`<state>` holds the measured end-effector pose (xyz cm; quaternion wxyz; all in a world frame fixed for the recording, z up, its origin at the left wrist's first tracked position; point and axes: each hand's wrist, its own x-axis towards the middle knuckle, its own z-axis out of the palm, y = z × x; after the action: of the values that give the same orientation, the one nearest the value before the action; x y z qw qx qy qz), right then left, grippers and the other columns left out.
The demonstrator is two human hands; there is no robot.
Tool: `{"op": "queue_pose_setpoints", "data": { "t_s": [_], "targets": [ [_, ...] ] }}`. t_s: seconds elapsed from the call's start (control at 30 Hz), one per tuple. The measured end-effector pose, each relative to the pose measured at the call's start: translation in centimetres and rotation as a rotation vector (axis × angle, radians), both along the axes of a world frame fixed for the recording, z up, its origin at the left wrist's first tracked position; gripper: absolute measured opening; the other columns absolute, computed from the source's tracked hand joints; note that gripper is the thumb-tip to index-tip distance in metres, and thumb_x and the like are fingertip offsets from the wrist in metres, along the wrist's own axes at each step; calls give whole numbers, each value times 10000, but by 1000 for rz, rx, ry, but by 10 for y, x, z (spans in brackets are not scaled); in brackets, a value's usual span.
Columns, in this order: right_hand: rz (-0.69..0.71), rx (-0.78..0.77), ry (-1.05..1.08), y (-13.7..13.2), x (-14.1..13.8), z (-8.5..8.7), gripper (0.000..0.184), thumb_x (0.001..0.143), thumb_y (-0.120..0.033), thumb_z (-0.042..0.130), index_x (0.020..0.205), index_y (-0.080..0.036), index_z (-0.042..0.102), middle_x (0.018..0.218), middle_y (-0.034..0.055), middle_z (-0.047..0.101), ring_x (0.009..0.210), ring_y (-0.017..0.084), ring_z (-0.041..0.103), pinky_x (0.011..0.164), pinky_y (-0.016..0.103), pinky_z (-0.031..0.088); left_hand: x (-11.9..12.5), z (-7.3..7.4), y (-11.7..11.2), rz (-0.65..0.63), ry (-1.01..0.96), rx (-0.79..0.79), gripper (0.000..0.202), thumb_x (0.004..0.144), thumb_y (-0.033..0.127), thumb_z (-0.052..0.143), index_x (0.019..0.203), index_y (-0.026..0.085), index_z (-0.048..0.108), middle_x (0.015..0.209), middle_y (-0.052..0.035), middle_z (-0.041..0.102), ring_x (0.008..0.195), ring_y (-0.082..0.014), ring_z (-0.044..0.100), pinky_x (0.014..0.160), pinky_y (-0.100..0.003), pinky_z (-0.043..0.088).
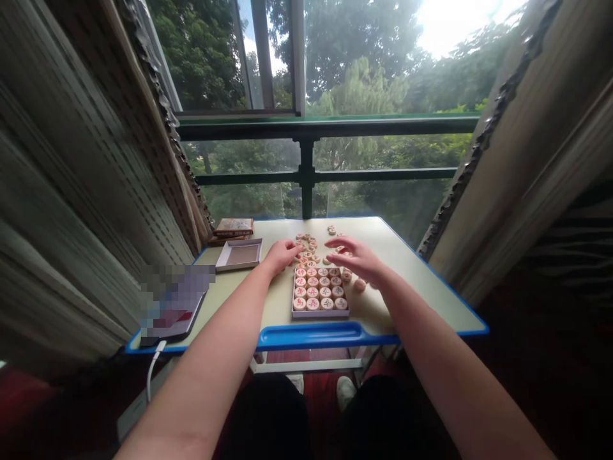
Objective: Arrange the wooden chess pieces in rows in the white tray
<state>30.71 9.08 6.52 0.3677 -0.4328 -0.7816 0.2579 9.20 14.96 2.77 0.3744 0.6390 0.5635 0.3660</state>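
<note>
A shallow box tray on a small desk holds rows of round wooden chess pieces with red and dark characters. Beyond it lies a loose heap of the same pieces. My left hand rests on the near left of that heap, fingers curled over pieces; what it grips is hidden. My right hand hovers over the tray's far right corner, fingers stretched out toward the left. A single piece lies by my right wrist.
The beige desk has a blue rim with a groove at the front. An empty box lid and a folded board sit at the far left. A phone with a cable lies near left. Curtains flank a window with a railing.
</note>
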Motion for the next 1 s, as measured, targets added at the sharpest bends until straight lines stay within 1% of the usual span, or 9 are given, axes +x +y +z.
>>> {"op": "queue_pose_setpoints", "data": {
  "t_s": [0.13, 0.2, 0.3, 0.43, 0.63, 0.77, 0.87, 0.93, 1.0],
  "targets": [
    [-213, 172, -35, 19, 5, -20, 259, 793, -388, 568, 916, -181, 664, 1028, 91, 621, 993, 217, 565, 869, 363, 439, -3, -7, 3, 55, -33, 5, 274, 707, 424, 583, 680, 152, 574, 660, -22, 629, 432, -65, 413, 403, -199, 285],
    [-257, 218, -45, 26, 7, -26, 230, 808, -353, 543, 906, -182, 661, 995, 89, 632, 983, 212, 566, 875, 359, 432, -4, -9, 3, 66, -42, 10, 293, 706, 447, 573, 684, 155, 574, 674, -25, 638, 449, -73, 432, 420, -203, 300],
    [-293, 224, -57, 29, 9, -31, 236, 821, -344, 520, 911, -176, 659, 950, 83, 644, 940, 202, 575, 860, 350, 436, -6, -11, 4, 81, -8, 49, 313, 716, 467, 552, 674, 158, 573, 671, -26, 644, 496, -92, 478, 472, -211, 340],
    [-281, 193, -51, 29, 10, -29, 272, 830, -373, 501, 919, -168, 656, 941, 83, 647, 915, 199, 580, 832, 342, 447, -7, -14, 6, 83, 58, 106, 319, 744, 467, 519, 654, 166, 573, 651, -21, 646, 561, -121, 537, 550, -235, 384],
    [-257, 185, -75, 28, 8, -23, 284, 828, -389, 488, 908, -172, 655, 954, 91, 646, 926, 212, 587, 834, 353, 447, -8, -14, 9, 90, 98, 114, 294, 773, 438, 500, 669, 175, 580, 686, -23, 670, 634, -146, 590, 628, -257, 415],
    [-267, 174, -71, 28, 10, -22, 288, 833, -409, 475, 905, -192, 650, 979, 87, 648, 951, 221, 586, 844, 362, 447, -5, -13, 6, 113, 108, 122, 297, 789, 424, 488, 642, 181, 574, 670, -19, 666, 635, -148, 590, 621, -255, 409],
    [-272, 167, -79, 27, 11, -22, 279, 830, -400, 478, 887, -186, 649, 966, 93, 653, 957, 233, 584, 871, 382, 434, -1, -13, 2, 165, 130, 146, 325, 807, 418, 467, 604, 182, 563, 646, -28, 657, 605, -152, 575, 594, -260, 395],
    [-263, 171, -64, 26, 7, -18, 276, 830, -389, 479, 891, -181, 650, 972, 98, 654, 968, 239, 581, 886, 391, 427, -1, -11, 1, 182, 127, 169, 324, 818, 413, 456, 622, 183, 573, 660, -30, 661, 612, -152, 579, 585, -255, 394],
    [-212, 125, -44, 27, -5, -9, 287, 836, -388, 472, 918, -180, 651, 974, 94, 657, 956, 235, 588, 869, 388, 438, -8, -6, 2, 219, 113, 193, 349, 851, 411, 397, 670, 184, 590, 681, -36, 664, 619, -151, 584, 589, -252, 401]
  ]
}}
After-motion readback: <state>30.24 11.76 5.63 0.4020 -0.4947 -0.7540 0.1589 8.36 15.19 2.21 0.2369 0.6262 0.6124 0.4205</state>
